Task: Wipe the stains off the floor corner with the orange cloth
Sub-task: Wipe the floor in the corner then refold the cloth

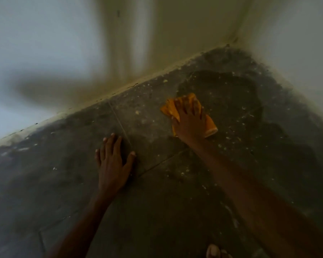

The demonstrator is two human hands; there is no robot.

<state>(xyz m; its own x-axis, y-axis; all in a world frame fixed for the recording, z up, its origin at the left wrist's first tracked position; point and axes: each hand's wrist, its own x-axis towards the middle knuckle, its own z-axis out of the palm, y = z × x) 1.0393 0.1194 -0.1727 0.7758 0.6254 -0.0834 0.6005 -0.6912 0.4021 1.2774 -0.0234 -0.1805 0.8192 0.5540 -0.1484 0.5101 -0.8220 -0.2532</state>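
Orange cloth (pixel 210 125): lay flat on dark floor (pixel 175 202), right of centre, short of far corner; right hand (pixel 189 118) spread open on top, pressing it for scrubbing; left hand (pixel 113 161) open, palm down, empty, apparently bracing; pale stains (pixel 231 138) scattered around.

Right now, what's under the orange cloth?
The crumpled orange cloth lies on the dark speckled tile floor, pressed flat by the right hand. Any stains directly beneath it are covered.
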